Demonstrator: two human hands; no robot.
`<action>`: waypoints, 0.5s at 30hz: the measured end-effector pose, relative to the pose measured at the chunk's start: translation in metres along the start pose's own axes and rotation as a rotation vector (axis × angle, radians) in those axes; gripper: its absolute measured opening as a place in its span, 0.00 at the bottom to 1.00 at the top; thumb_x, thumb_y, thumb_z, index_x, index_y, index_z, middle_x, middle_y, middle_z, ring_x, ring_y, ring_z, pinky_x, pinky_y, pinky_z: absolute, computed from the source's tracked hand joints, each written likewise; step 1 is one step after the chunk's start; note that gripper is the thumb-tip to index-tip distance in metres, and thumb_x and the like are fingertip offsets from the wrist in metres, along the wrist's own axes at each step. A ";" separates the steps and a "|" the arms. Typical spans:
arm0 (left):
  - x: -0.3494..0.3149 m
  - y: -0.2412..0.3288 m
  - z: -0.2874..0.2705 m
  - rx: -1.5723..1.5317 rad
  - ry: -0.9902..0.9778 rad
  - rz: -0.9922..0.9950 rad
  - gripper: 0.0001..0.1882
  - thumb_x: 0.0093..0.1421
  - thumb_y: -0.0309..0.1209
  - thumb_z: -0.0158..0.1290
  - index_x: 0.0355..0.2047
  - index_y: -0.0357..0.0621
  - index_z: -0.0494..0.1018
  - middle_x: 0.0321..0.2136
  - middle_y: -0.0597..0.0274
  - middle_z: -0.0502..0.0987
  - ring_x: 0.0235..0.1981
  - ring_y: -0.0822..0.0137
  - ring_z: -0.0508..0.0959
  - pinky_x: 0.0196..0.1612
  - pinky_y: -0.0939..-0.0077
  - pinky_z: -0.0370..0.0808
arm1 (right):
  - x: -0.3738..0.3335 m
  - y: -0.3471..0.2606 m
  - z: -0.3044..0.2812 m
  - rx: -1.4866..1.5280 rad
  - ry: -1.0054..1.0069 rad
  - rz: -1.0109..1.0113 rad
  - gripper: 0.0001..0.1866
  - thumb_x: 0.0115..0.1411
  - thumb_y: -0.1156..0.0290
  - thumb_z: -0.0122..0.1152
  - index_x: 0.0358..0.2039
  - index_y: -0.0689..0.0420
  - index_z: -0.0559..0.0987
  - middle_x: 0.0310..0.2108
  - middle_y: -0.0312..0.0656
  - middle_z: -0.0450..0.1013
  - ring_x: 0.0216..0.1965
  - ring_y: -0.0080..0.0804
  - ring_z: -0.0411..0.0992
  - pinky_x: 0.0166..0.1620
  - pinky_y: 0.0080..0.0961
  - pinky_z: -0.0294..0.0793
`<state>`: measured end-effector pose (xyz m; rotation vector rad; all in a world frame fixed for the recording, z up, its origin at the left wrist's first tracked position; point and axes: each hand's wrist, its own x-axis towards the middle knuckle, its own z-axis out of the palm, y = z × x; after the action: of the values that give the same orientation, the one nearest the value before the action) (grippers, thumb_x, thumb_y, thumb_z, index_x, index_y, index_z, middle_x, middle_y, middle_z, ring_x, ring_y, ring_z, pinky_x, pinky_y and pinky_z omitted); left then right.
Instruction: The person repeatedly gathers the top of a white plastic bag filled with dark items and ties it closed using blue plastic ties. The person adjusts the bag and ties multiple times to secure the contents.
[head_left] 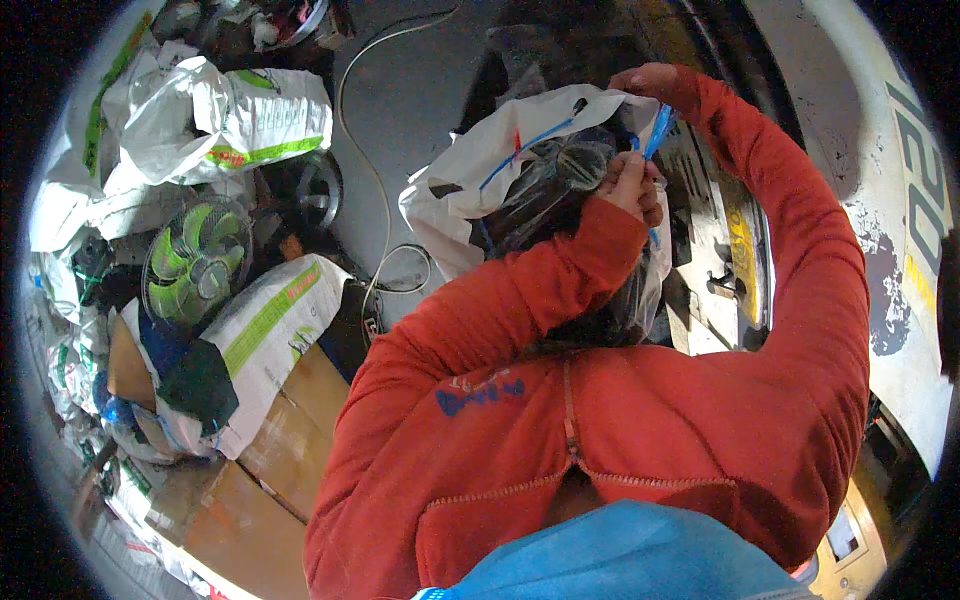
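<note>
A large white woven bag (440, 205) stands in front of me with its mouth spread wide. Dark contents under clear plastic (550, 185) fill it; their kind is hard to make out. My left hand (630, 188) is closed at the bag's mouth, beside a bright blue plastic strip (660, 130) that seems to run into its fingers. At the far right rim, my right hand (652, 82) has its fingers bent over the bag's edge, gripping it. Part of that hand's fingers is hidden by the bag.
Left of the bag, a pale cable (345, 120) curls over the grey floor. A green-bladed fan (198, 262), white sacks (270, 110) and cardboard boxes (235, 510) crowd the left side. A white panel with peeling paint (885, 270) rises close on my right.
</note>
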<state>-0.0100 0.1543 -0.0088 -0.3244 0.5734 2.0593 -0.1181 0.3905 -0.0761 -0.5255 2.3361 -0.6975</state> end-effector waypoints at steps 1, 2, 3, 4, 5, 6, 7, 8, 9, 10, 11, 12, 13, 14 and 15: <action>0.000 0.000 0.000 -0.012 -0.002 0.013 0.11 0.61 0.39 0.43 0.26 0.48 0.65 0.14 0.74 0.55 0.15 0.77 0.56 0.20 0.80 0.57 | -0.006 -0.006 -0.004 -0.012 -0.035 0.062 0.24 0.51 0.59 0.57 0.46 0.58 0.71 0.36 0.40 0.73 0.38 0.30 0.70 0.42 0.27 0.69; 0.000 0.000 0.000 -0.023 -0.004 0.021 0.11 0.61 0.39 0.42 0.26 0.48 0.65 0.14 0.74 0.55 0.15 0.77 0.56 0.20 0.80 0.57 | -0.011 -0.011 -0.007 -0.087 -0.060 0.182 0.24 0.50 0.62 0.58 0.47 0.57 0.70 0.37 0.43 0.73 0.39 0.37 0.71 0.42 0.29 0.70; 0.001 -0.001 0.000 -0.029 -0.017 0.016 0.11 0.61 0.39 0.42 0.26 0.48 0.65 0.14 0.74 0.55 0.15 0.77 0.55 0.20 0.80 0.57 | -0.015 -0.016 -0.008 -0.135 -0.042 0.233 0.25 0.48 0.64 0.58 0.48 0.56 0.69 0.38 0.46 0.73 0.40 0.43 0.71 0.42 0.31 0.71; 0.002 -0.001 0.000 -0.020 0.018 0.008 0.11 0.61 0.39 0.42 0.26 0.48 0.65 0.14 0.74 0.55 0.15 0.77 0.55 0.20 0.79 0.57 | -0.017 -0.018 -0.008 0.249 -0.102 0.118 0.26 0.47 0.64 0.60 0.47 0.56 0.70 0.38 0.45 0.73 0.40 0.41 0.71 0.42 0.31 0.71; 0.003 -0.001 0.000 -0.010 0.044 -0.009 0.11 0.61 0.39 0.42 0.26 0.48 0.65 0.14 0.75 0.55 0.15 0.77 0.55 0.19 0.79 0.57 | -0.017 -0.020 -0.008 0.657 -0.116 -0.075 0.26 0.45 0.63 0.62 0.46 0.56 0.70 0.38 0.45 0.73 0.40 0.39 0.71 0.42 0.31 0.71; 0.003 -0.001 0.000 -0.005 0.047 -0.012 0.11 0.61 0.39 0.41 0.26 0.48 0.65 0.14 0.75 0.55 0.15 0.77 0.55 0.19 0.79 0.57 | -0.016 -0.020 -0.005 1.058 -0.120 -0.276 0.27 0.43 0.63 0.63 0.45 0.56 0.71 0.38 0.45 0.73 0.40 0.37 0.71 0.42 0.30 0.71; 0.004 -0.002 0.000 0.006 0.050 -0.012 0.11 0.61 0.39 0.41 0.26 0.48 0.65 0.14 0.75 0.55 0.14 0.77 0.56 0.19 0.79 0.57 | -0.014 -0.019 -0.002 0.812 -0.031 -0.207 0.27 0.40 0.63 0.64 0.43 0.57 0.71 0.36 0.45 0.73 0.39 0.36 0.71 0.41 0.30 0.71; 0.004 -0.002 0.000 0.011 0.034 0.004 0.11 0.61 0.39 0.41 0.26 0.48 0.65 0.14 0.75 0.55 0.14 0.77 0.56 0.19 0.79 0.57 | -0.012 -0.017 0.001 0.565 0.053 -0.139 0.27 0.38 0.63 0.64 0.41 0.58 0.72 0.35 0.45 0.72 0.37 0.36 0.71 0.40 0.29 0.71; 0.004 -0.002 0.000 0.016 0.016 0.024 0.11 0.61 0.39 0.42 0.26 0.48 0.65 0.14 0.75 0.55 0.14 0.77 0.56 0.19 0.78 0.57 | -0.009 -0.015 0.004 0.313 0.133 -0.072 0.27 0.35 0.63 0.65 0.39 0.59 0.72 0.33 0.45 0.72 0.35 0.35 0.71 0.39 0.29 0.71; 0.004 -0.002 0.000 0.026 0.022 0.031 0.11 0.61 0.39 0.42 0.27 0.48 0.65 0.14 0.75 0.55 0.14 0.77 0.56 0.19 0.79 0.58 | -0.005 -0.015 0.006 0.044 0.233 0.027 0.28 0.32 0.63 0.66 0.37 0.60 0.73 0.32 0.44 0.72 0.34 0.35 0.71 0.38 0.28 0.71; 0.004 -0.002 0.000 0.033 0.029 0.036 0.11 0.61 0.39 0.42 0.27 0.48 0.65 0.14 0.75 0.55 0.14 0.77 0.57 0.19 0.79 0.58 | -0.002 -0.015 0.009 -0.001 0.241 0.035 0.25 0.33 0.65 0.65 0.36 0.59 0.73 0.31 0.45 0.72 0.34 0.37 0.71 0.37 0.29 0.71; 0.004 -0.002 -0.001 0.027 0.015 0.030 0.11 0.61 0.39 0.42 0.27 0.48 0.65 0.14 0.74 0.55 0.14 0.77 0.57 0.19 0.79 0.59 | 0.000 -0.016 0.011 -0.064 0.274 0.074 0.23 0.34 0.66 0.64 0.34 0.59 0.73 0.31 0.45 0.72 0.34 0.39 0.71 0.37 0.30 0.70; 0.004 -0.002 -0.001 0.061 0.035 0.044 0.11 0.61 0.40 0.42 0.27 0.48 0.65 0.14 0.74 0.56 0.14 0.77 0.57 0.19 0.79 0.59 | 0.001 -0.020 0.013 -0.114 0.314 0.096 0.20 0.35 0.68 0.63 0.33 0.59 0.73 0.30 0.45 0.72 0.33 0.41 0.71 0.36 0.32 0.70; 0.005 -0.002 -0.001 0.080 0.036 0.047 0.11 0.61 0.40 0.42 0.27 0.48 0.65 0.14 0.74 0.56 0.14 0.77 0.58 0.19 0.79 0.59 | 0.002 -0.024 0.014 -0.180 0.361 0.098 0.18 0.36 0.68 0.63 0.32 0.58 0.74 0.30 0.46 0.72 0.33 0.43 0.71 0.36 0.32 0.70; 0.005 -0.002 -0.001 0.078 0.026 0.044 0.11 0.61 0.40 0.41 0.27 0.48 0.66 0.14 0.74 0.57 0.14 0.77 0.58 0.19 0.79 0.60 | 0.001 -0.030 0.016 -0.232 0.413 0.084 0.16 0.38 0.69 0.62 0.31 0.58 0.74 0.30 0.46 0.72 0.33 0.44 0.71 0.36 0.33 0.70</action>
<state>-0.0112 0.1578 -0.0123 -0.2957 0.6800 2.0719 -0.1028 0.3616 -0.0691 -0.4083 2.8311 -0.5373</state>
